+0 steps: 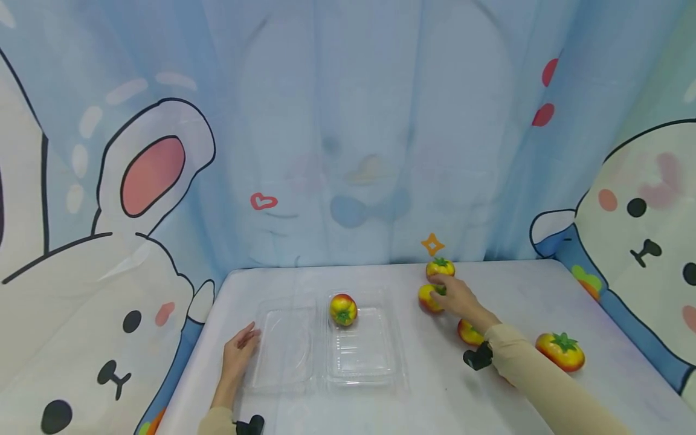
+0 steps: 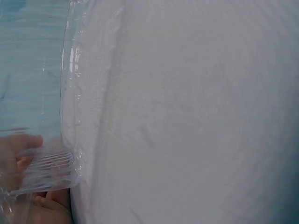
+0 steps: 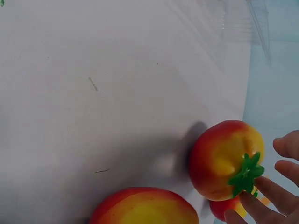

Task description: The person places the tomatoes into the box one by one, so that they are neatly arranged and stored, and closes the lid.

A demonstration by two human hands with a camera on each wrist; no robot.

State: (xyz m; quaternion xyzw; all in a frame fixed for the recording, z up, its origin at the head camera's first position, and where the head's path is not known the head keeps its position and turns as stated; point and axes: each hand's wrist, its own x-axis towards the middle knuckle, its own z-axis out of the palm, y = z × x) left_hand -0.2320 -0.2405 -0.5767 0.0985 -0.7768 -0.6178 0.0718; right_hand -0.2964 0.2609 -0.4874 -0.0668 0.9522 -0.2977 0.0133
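Observation:
My left hand (image 1: 239,350) is at the left edge of a clear plastic box's open lid (image 1: 285,347). In the left wrist view its fingers (image 2: 21,142) show through the ridged plastic and pinch the edge. A red-and-yellow toy fruit (image 1: 344,310) with a green leafy top sits in the far part of the box's base (image 1: 361,356). My right hand (image 1: 454,296) is spread over another toy fruit (image 1: 429,299). Its fingers are by the green top of that fruit (image 3: 226,161) in the right wrist view, not closed round it.
Another toy fruit (image 1: 440,267) stands at the table's back edge. One more (image 1: 469,332) lies partly behind the right wrist, and a larger-looking one (image 1: 560,351) is farther right. A sliver of another shows under the sleeve. A printed curtain (image 1: 359,133) hangs behind the white table (image 1: 435,399).

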